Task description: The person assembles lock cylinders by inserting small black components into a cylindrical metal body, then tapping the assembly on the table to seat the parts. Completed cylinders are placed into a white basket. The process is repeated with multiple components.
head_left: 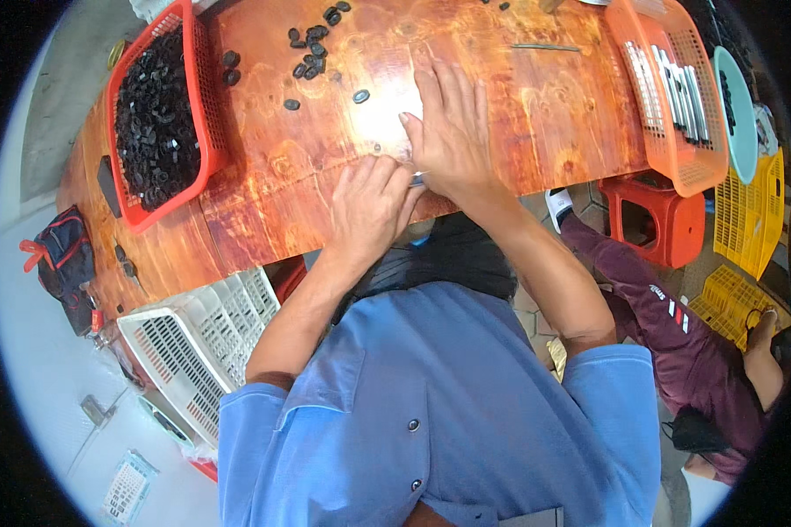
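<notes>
Both of my hands rest at the near edge of the wooden table [536,132]. My left hand [365,202] has its fingers curled and pressed together against the tabletop; what they hold, if anything, is hidden. My right hand [454,145] lies flat beside it, fingers stretched forward and thumb apart. A small shiny piece [417,179] shows between the left thumb and the heel of the right hand, too covered to name. Ahead of the hands lie a black oval ring-like piece [361,97], another black oval piece [291,104] and a loose cluster of similar black pieces [312,61].
A red basket [204,105] full of small black parts stands at the left. On the right, an orange basket [628,79] holds silver and black rods, beside a teal basin [743,114]. A thin rod [545,47] lies far right. A person in maroon trousers [650,316] sits to my right.
</notes>
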Available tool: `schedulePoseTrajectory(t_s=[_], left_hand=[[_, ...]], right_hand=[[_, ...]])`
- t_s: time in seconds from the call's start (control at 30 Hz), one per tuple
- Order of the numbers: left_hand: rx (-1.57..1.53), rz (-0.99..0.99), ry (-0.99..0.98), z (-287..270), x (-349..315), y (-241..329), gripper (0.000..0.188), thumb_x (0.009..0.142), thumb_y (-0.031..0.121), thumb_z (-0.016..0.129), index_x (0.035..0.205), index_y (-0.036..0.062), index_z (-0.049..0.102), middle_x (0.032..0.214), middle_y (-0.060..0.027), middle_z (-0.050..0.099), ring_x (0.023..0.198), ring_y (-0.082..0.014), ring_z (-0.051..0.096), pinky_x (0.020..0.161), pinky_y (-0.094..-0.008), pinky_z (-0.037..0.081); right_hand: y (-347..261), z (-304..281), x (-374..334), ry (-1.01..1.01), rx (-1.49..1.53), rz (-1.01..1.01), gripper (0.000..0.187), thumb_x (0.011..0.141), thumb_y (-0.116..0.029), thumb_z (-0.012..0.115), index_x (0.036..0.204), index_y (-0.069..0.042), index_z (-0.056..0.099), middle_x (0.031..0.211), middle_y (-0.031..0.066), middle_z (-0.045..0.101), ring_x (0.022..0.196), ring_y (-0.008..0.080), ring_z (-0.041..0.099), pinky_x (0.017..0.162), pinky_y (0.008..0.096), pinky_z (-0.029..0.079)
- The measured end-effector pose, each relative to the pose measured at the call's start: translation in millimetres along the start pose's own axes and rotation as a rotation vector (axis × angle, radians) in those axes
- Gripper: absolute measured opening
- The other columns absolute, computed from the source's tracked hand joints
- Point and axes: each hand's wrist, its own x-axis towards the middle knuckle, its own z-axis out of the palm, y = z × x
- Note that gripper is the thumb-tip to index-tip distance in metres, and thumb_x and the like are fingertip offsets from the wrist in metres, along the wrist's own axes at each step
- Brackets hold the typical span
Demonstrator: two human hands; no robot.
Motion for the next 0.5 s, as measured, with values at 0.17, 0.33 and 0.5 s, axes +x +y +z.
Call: schedulePoseTrajectory(t_s=[0.17, 0.33, 0.5], left_hand=[[-0.064, -0.024, 0.089, 0.7, -3.8, 1.3, 0.031, 0.081, 0.020, 0.078, 0.107, 0.0064, 0.066, 0.091, -0.0094, 0.061, 0.085, -0.0294, 0.062, 0.073, -0.0384, 0.049], [-0.925, -0.520, 0.077, -9.0, -2.2, 0.0, 0.027, 0.098, 0.025, 0.063, 0.115, 0.0038, 0.065, 0.096, -0.0086, 0.067, 0.079, -0.0209, 0.063, 0.070, -0.0323, 0.053], [-1.763, -0.803, -0.053, -19.4, -5.6, 0.3, 0.045, 0.107, 0.039, 0.046, 0.129, 0.0016, 0.058, 0.089, -0.0051, 0.064, 0.071, -0.0134, 0.059, 0.063, -0.0267, 0.051]], right_hand=[[6.3, -1.5, 1.6, 0.168, 0.323, 0.047, 0.054, 0.094, -0.031, 0.062, 0.136, 0.001, 0.050, 0.141, 0.0224, 0.047, 0.134, 0.0404, 0.040, 0.114, 0.0509, 0.027], [3.9, -12.8, -1.1, 0.325, 0.703, 0.225, 0.037, 0.101, -0.029, 0.055, 0.122, 0.001, 0.059, 0.122, 0.0184, 0.058, 0.114, 0.0322, 0.055, 0.101, 0.0411, 0.042], [4.7, -9.8, -3.0, 0.218, 0.692, 0.270, 0.034, 0.102, -0.028, 0.053, 0.117, 0.001, 0.060, 0.114, 0.0173, 0.060, 0.110, 0.0307, 0.057, 0.097, 0.0394, 0.044]])
